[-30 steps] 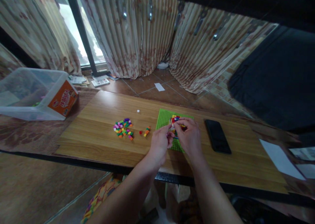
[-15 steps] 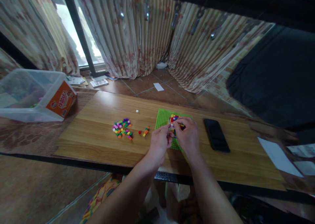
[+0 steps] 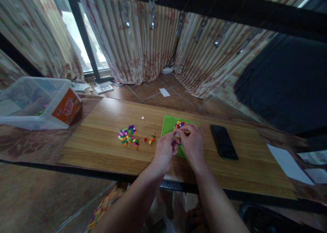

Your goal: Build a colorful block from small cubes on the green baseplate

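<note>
A green studded baseplate [image 3: 168, 122] lies on the wooden board, with a small build of coloured toy bricks [image 3: 180, 124] on it. My left hand [image 3: 165, 147] is at the near left side of this build, fingers curled in and closed. From the right, my right hand [image 3: 192, 140] reaches over the bricks with thumb and fingers pinched together. The fingertips of both hands meet close together at the build. They cover much of it, and whatever is between them is too small and hidden to name.
Left of the baseplate lie a loose pile of coloured bricks [image 3: 127, 135], a red brick [image 3: 145, 140], a few orange, green and yellow bricks [image 3: 152, 138] and a white brick [image 3: 142, 117]. A black phone [image 3: 224, 142] lies right. A clear plastic bin [image 3: 38, 103] stands far left.
My right hand's fingertips have shifted slightly left, closer to my left fingertips. My left hand stays almost in place. The camera view has tilted a little.
</note>
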Tool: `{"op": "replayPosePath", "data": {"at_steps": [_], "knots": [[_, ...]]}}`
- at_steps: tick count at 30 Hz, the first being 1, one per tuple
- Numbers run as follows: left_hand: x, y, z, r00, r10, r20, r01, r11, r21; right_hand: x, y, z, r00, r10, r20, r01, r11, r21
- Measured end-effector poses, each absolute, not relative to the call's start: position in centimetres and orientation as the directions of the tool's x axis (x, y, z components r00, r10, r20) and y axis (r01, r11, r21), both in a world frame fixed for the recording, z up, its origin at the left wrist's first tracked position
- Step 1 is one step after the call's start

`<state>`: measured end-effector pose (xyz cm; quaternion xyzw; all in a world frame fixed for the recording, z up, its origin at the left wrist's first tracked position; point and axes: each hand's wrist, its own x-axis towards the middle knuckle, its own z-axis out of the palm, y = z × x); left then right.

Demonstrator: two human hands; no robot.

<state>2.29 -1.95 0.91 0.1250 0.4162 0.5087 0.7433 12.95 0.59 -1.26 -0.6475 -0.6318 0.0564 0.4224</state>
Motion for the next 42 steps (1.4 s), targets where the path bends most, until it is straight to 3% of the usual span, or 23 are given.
{"op": "replayPosePath", "data": {"at_steps": [5,8,12,22,27,30,36,42], "knots": [[0.9,-1.4,1.9,0.168,0.808,-0.565,-0.850,0.409,0.331,13.0,0.0,-0.7,0.186,0.851,0.491,0.738,0.209,-0.641],[0.3,-1.1,2.5,0.186,0.826,-0.531,-0.897,0.363,0.251,12.6,-0.8,0.7,0.140,0.837,0.529,0.662,0.318,-0.679],[-0.2,-0.9,3.0,0.233,0.842,-0.487,-0.907,0.368,0.203,12.2,-1.7,2.4,-0.054,0.875,0.481,0.581,0.419,-0.698],[-0.4,-1.2,3.1,0.312,0.845,-0.433,-0.863,0.443,0.243,12.6,-1.7,1.8,-0.211,0.887,0.411,0.691,0.433,-0.579],[-0.2,-1.3,3.5,0.324,0.834,-0.446,-0.862,0.455,0.223,12.8,-1.7,1.8,-0.213,0.899,0.383,0.682,0.418,-0.600],[-0.2,-1.2,3.5,0.312,0.821,-0.479,-0.852,0.465,0.242,13.2,-1.6,1.9,-0.156,0.900,0.408,0.668,0.400,-0.627],[-0.2,-1.1,2.3,0.157,0.786,-0.598,-0.756,0.485,0.439,15.3,-1.2,1.8,0.186,0.887,0.422,0.594,0.241,-0.768],[0.6,-1.4,1.6,0.125,0.799,-0.588,-0.677,0.502,0.538,15.4,-1.3,0.6,0.146,0.942,0.301,0.564,0.171,-0.808]]}}
